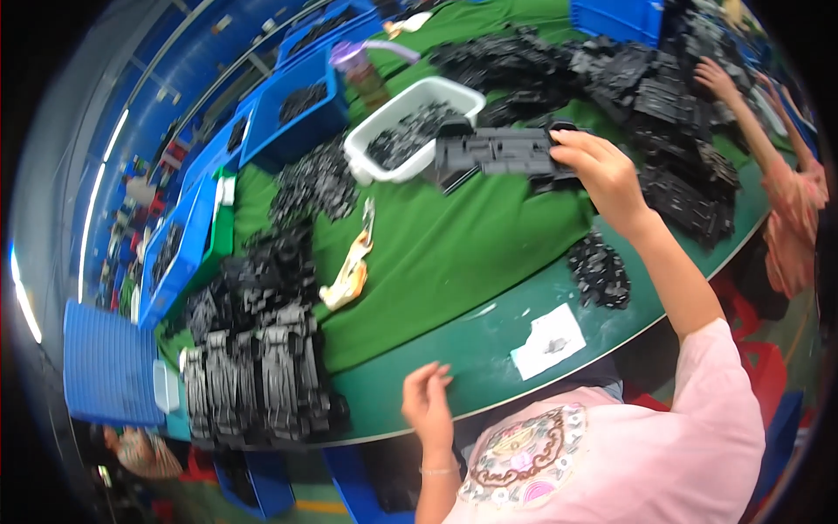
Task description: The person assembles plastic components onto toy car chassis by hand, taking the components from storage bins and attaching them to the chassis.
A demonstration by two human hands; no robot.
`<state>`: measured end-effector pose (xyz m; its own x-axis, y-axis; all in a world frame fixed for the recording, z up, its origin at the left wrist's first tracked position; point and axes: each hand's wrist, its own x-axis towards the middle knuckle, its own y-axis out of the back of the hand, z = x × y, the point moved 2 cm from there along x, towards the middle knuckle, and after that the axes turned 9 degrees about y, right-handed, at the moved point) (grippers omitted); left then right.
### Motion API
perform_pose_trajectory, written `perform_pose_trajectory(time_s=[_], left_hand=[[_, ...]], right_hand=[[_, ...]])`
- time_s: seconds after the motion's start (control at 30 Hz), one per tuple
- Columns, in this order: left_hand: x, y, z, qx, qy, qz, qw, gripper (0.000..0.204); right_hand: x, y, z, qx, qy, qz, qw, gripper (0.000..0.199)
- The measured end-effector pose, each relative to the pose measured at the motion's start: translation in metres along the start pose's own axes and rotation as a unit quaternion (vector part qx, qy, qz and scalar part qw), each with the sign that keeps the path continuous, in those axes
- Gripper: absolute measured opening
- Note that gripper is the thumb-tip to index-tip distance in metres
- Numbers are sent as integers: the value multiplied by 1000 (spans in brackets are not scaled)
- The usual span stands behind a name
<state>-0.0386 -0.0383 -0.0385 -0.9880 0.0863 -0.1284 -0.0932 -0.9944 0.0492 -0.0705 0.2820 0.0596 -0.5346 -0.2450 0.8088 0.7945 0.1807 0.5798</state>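
My right hand is raised over the far part of the table, its fingers closed on the right end of a long black plastic part. That part has a ribbed, stepped surface and is held roughly level beside a white tub of small black pieces. Near the front edge of the table is my left hand, its fingers loosely bent and a little apart, with nothing seen in it. Right of it a white sheet of paper lies on the table, bearing a small grey heap.
Stacked black parts stand at left; more black parts lie at right. A small black pile rests near the front edge. Blue bins, a purple-lidded bottle and a yellow-white crumpled thing are around. Another person's hand reaches in.
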Motion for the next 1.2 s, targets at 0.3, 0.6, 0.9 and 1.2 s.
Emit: perform_pose_trajectory(time_s=[0.3, 0.6, 0.9, 1.2], left_hand=[[14, -73, 57, -88, -81, -259, 958, 65], [16, -60, 59, -197, 22, -310, 930, 54], [22, -49, 57, -157, 72, -323, 931, 37], [7, -47, 105, -346, 325, -337, 813, 62]], right_hand=[[-6, 24, -112, 340, -10, -55, 939, 21], [-25, -6, -114, 710, -424, -181, 532, 17], [-19, -9, -92, 480, -202, -307, 797, 31], [6, -4, -88, 606, -309, -101, 726, 43]])
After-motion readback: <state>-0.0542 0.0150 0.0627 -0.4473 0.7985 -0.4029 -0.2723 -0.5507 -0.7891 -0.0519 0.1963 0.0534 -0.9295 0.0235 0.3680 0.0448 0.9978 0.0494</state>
